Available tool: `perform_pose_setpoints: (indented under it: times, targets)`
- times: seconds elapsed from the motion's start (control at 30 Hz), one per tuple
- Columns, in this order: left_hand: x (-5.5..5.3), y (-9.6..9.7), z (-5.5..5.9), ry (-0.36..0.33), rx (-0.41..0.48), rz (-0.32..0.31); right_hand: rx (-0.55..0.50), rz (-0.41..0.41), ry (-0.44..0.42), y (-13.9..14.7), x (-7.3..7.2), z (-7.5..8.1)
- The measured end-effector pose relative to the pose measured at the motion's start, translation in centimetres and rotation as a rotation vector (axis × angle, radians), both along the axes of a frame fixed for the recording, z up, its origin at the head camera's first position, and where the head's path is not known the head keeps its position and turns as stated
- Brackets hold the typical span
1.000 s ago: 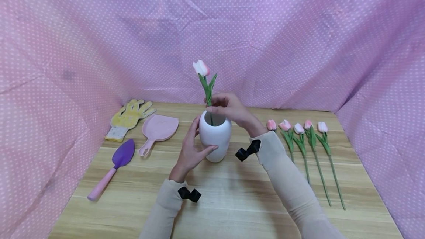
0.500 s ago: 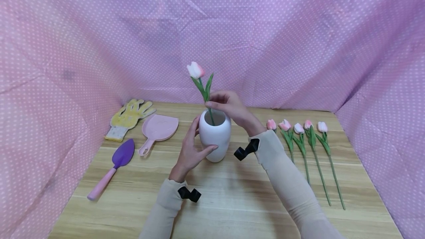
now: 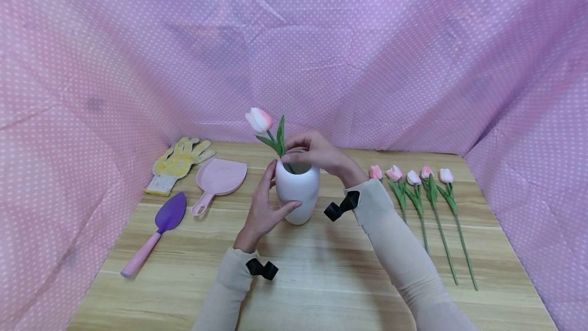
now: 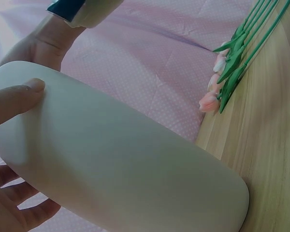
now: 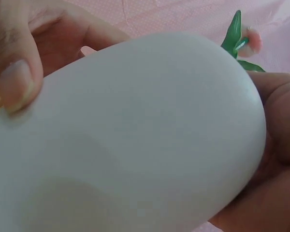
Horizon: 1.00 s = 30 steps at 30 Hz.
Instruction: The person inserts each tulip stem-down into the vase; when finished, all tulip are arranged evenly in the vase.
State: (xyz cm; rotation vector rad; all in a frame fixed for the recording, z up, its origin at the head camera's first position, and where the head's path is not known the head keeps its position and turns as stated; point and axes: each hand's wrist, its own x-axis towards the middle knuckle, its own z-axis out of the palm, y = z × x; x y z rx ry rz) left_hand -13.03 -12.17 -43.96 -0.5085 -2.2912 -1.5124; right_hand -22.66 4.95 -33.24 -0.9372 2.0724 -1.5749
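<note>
A white vase [image 3: 298, 195] stands upright on the wooden table. My left hand [image 3: 264, 211] grips its left side, thumb across the front and fingers behind; the left wrist view shows the thumb [image 4: 19, 101] lying on the smooth wall. Over the vase's mouth, my right hand [image 3: 317, 155] pinches the stem of a pink and white tulip [image 3: 259, 120]. The flower leans left above the rim, and its lower stem runs down inside the mouth. In the right wrist view the vase hides most of the tulip, whose green leaf [image 5: 232, 36] shows past the rim.
Several tulips [image 3: 445, 176] lie in a row on the table [image 3: 298, 290] at right, partly behind the right sleeve. At left lie a yellow work glove [image 3: 176, 162], a pink dustpan [image 3: 222, 175] and a purple trowel [image 3: 170, 212] with a pink handle. Pink dotted cloth [image 3: 321, 40] hangs around.
The tulip has tilted to the left and sunk lower into the vase, with my right hand coming down to the rim. My left hand and the vase have stayed put.
</note>
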Motion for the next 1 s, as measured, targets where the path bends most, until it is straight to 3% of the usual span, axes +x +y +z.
perform_pose_setpoints:
  times: [0.27,1.0]
  targets:
    - [0.09,-0.01,-0.04,0.011,-0.001,-0.002,0.004,0.045,-0.016,0.63,0.01,-0.5]
    - [-0.06,-0.05,-0.06,0.011,0.005,-0.02,0.013,0.053,-0.054,1.02,0.07,-0.65]
